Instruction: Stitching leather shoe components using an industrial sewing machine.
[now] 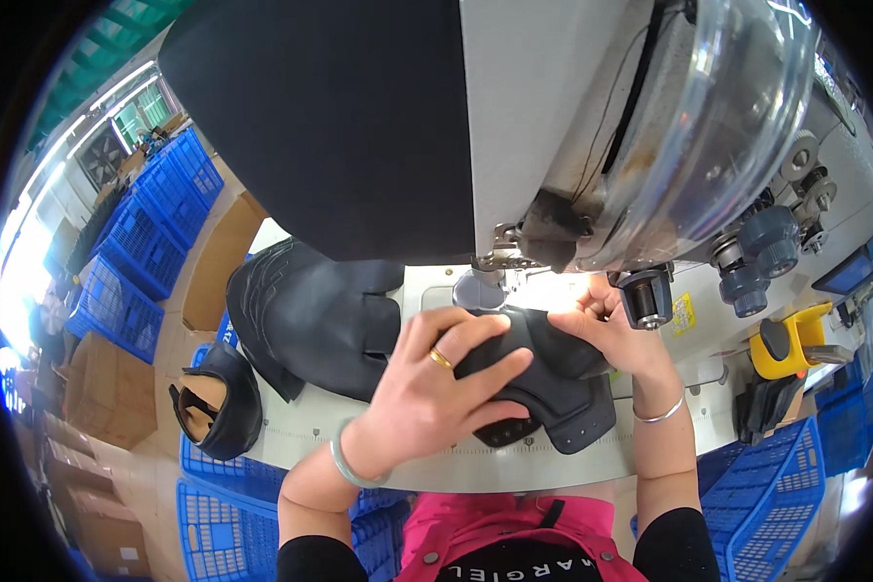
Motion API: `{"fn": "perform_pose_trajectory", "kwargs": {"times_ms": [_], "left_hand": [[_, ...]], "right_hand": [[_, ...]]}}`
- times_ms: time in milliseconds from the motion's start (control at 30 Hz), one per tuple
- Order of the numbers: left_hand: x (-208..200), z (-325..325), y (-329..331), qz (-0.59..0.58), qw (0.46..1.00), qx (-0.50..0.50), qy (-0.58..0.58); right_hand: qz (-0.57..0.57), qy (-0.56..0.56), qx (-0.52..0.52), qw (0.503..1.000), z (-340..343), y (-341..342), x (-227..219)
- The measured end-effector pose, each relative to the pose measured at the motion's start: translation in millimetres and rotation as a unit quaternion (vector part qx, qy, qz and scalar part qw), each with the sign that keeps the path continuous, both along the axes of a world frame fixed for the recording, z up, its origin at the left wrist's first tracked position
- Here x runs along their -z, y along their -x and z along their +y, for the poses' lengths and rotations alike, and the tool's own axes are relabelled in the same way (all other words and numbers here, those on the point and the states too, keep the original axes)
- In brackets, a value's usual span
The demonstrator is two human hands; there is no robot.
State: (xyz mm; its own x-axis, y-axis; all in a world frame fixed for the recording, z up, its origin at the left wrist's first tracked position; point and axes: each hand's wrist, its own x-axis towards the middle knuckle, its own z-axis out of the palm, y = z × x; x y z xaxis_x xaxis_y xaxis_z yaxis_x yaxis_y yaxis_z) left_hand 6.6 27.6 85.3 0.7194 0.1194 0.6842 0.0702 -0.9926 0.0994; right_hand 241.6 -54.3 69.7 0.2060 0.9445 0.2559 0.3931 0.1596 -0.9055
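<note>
A black leather shoe upper (560, 386) with eyelet holes along its flaps lies on the white sewing machine table (398, 477), its far edge close to the needle area. Spread over its left side, my left hand (436, 383) presses down with the fingers apart. At its far right edge, my right hand (616, 330) pinches the leather between thumb and fingers; the fingertips are partly lost in bright lamp light. The sewing machine's head (519, 116) hangs above and hides part of the stitching spot.
More black leather uppers (310, 315) lie to the left, beside a curled black piece (231, 403). A yellow holder (791, 341) stands at right. Blue crates (218, 532) flank the table, and a cardboard box (112, 393) sits on the floor at left.
</note>
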Motion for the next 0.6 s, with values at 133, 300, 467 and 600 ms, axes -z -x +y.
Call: {"fn": "perform_pose_trajectory", "kwargs": {"times_ms": [133, 300, 467, 600], "left_hand": [[-9, 13, 7, -0.004, 1.0, 0.003, 0.026], [-8, 19, 3, -0.025, 0.997, 0.052, 0.047], [-11, 23, -1, -0.003, 0.996, 0.066, 0.058], [-17, 27, -2, -0.017, 0.995, 0.074, 0.062]], "right_hand": [[0.045, 0.014, 0.013, 0.999, 1, -5, 2], [0.072, 0.025, 0.025, 0.997, 1, -7, 1], [0.124, -0.005, 0.001, 0.992, 2, -5, -4], [0.134, -0.03, -0.012, 0.991, 3, -7, -2]]}}
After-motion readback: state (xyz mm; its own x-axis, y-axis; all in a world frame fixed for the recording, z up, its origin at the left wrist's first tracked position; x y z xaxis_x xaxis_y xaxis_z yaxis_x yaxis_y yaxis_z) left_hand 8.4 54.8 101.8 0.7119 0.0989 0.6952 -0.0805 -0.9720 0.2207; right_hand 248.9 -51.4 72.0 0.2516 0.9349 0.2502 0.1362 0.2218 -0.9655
